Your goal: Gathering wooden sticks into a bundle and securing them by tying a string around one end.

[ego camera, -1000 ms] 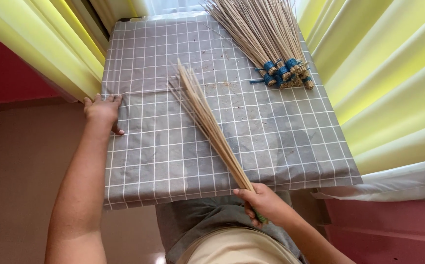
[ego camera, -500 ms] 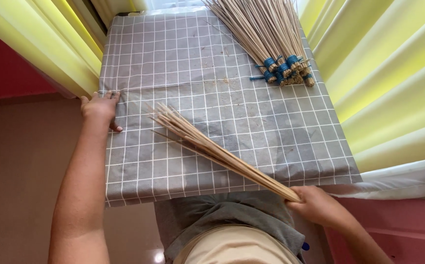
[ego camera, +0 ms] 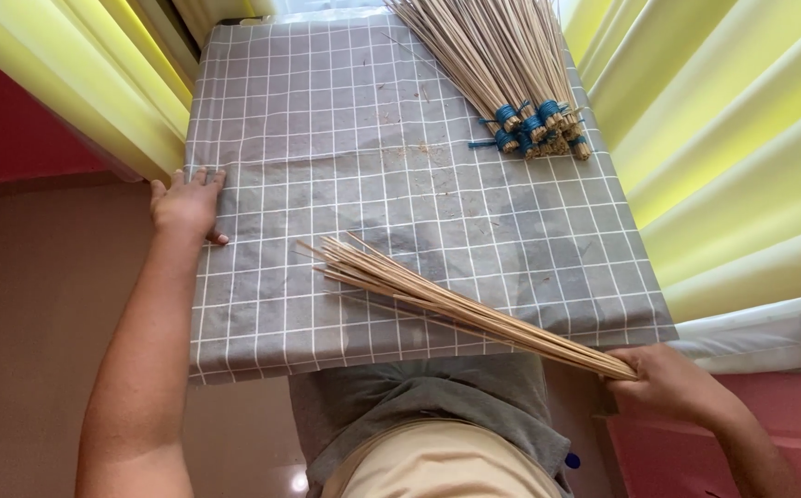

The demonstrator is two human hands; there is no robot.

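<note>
R hand [ego camera: 672, 383] fingers clamped on butt end of loose stick bundle [ego camera: 437, 300], which lies slanting across grey checked tabletop [ego camera: 326, 120], tips fanned mid-cloth. L hand [ego camera: 186, 203] flat, fingers spread, on tabletop's left edge. Blue-tied bundles [ego camera: 511, 83] far right corner.

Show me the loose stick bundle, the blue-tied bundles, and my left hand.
loose stick bundle [ego camera: 437, 297], head view, mid-length of the sticks
blue-tied bundles [ego camera: 534, 120], head view, the blue bindings
left hand [ego camera: 185, 205], head view, back of hand
</note>
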